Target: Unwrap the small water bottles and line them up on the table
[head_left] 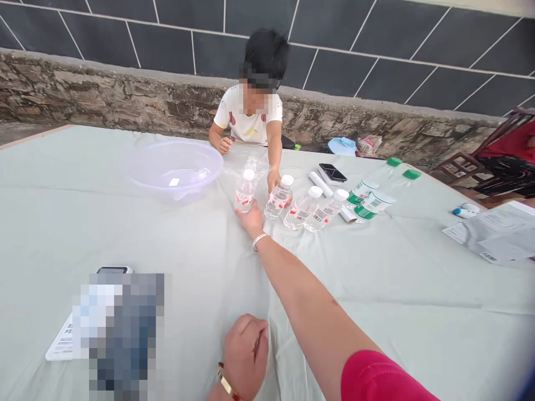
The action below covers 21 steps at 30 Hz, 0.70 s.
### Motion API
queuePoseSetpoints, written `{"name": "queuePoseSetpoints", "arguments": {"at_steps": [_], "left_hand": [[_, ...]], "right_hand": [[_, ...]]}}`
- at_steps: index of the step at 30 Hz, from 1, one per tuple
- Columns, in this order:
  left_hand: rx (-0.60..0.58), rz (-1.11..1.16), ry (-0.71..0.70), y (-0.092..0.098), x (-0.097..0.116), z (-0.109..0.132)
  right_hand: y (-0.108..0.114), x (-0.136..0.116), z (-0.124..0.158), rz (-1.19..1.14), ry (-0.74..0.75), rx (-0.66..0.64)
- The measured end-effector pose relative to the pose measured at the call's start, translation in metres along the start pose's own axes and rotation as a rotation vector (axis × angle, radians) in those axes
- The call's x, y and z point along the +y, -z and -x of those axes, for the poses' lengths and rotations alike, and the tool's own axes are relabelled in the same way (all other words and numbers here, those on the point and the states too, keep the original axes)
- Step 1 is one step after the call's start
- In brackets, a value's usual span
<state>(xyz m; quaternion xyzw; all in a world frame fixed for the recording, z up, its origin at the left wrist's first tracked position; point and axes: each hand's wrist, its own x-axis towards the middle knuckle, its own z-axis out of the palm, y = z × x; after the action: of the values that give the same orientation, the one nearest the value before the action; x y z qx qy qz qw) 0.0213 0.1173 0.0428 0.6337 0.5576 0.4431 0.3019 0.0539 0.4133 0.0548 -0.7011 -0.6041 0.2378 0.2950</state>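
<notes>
My right hand [251, 220] reaches across the pale green tablecloth [376, 267], its fingers around the base of a small white-capped water bottle [245, 190]. Three more white-capped bottles stand in a row to its right, the closest [278, 196] touched by another person's hand [273, 179]. My left hand [246, 356] rests near the bottom edge of the view, fingers curled, with no object showing in it. Both my wrists wear bracelets.
A translucent lilac plastic basin [173, 170] stands at the left. Two green-capped bottles [368, 195] lie beyond the row, near a black phone [333, 172] and a white tube [321, 186]. Papers [493, 234] lie at the right. A blurred object [117, 328] sits at lower left.
</notes>
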Motion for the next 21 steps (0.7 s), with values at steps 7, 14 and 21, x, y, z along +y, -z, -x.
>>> {"name": "queuePoseSetpoints", "arguments": {"at_steps": [7, 14, 21], "left_hand": [[0.26, 0.037, 0.094, 0.022, -0.009, -0.012], [0.149, 0.12, 0.281, 0.037, 0.004, -0.013], [0.017, 0.103, 0.389, 0.03, 0.02, 0.033]], "right_hand": [[0.06, 0.066, 0.149, -0.066, 0.193, -0.153], [0.106, 0.105, 0.268, -0.191, 0.24, -0.272], [0.114, 0.082, 0.323, 0.061, 0.014, -0.29]]}}
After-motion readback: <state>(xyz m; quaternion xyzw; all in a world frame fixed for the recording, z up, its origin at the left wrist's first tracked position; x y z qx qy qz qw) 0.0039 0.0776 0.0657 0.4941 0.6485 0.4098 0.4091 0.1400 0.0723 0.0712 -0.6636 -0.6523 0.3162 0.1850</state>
